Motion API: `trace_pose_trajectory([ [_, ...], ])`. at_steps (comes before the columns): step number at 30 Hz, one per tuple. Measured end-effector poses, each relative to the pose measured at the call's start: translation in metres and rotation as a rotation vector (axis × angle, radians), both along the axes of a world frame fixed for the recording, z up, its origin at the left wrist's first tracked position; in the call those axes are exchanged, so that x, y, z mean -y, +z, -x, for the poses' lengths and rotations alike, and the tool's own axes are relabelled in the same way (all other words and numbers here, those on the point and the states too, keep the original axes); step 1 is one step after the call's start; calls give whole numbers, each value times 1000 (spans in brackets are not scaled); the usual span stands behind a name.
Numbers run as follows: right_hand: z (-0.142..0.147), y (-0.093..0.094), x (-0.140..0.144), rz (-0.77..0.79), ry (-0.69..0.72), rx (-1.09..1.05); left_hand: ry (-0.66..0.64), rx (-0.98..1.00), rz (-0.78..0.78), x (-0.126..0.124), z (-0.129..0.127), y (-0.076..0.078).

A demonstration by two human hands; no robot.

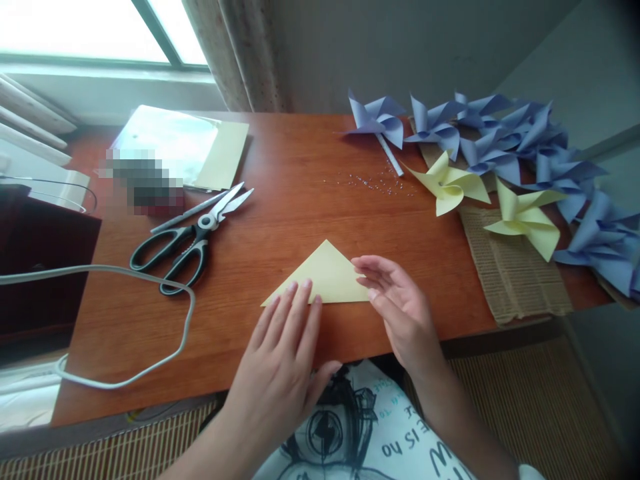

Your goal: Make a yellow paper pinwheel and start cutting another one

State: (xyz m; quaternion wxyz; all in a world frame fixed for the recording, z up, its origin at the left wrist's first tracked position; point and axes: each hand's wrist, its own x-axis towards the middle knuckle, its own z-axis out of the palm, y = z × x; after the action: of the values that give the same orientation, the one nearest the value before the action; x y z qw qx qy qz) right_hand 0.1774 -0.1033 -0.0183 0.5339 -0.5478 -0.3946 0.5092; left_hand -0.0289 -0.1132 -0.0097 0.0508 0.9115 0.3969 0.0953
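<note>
A sheet of pale yellow paper (327,277), folded into a triangle, lies on the wooden table with its peak pointing away from me. My left hand (285,347) rests over the triangle's lower left edge, fingers stretched out flat and pressing on it. At the right corner is my right hand (405,307), its thumb and curved fingers apart. The thumb tip meets the paper's edge, and the fingertips are by the right slanted side; that corner is partly hidden behind the hand.
Scissors (205,223) lie spread at the left beside a pencil-like stick (187,212) and a white cable (187,320). Yellow sheets (227,153) lie farther back. Yellow pinwheels (525,217) and several blue pinwheels (493,153) cover cardboard (515,280) at the right. Tiny beads (373,183) are scattered nearby.
</note>
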Motion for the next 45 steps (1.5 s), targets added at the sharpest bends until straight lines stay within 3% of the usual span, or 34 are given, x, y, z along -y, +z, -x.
trace_pose_trajectory([
  [5, -10, -3, -2, -34, -2, 290, -6, 19, 84, -3, -30, -9],
  [12, -13, 5, -7, 19, 89, 485, -25, 8, 124, -4, -30, -23],
  [23, -12, 1, -30, 70, 174, 415, -46, 52, 164, -5, -26, -20],
  [29, -10, -4, -30, -40, 147, 367, -20, 129, 137, -7, -22, -13],
  [37, -11, 2, -30, 32, 173, 323, -15, 45, 142, -4, -22, -13],
  [45, -10, 0, -26, 52, 230, 420, -55, 119, 179, -19, -19, -15],
])
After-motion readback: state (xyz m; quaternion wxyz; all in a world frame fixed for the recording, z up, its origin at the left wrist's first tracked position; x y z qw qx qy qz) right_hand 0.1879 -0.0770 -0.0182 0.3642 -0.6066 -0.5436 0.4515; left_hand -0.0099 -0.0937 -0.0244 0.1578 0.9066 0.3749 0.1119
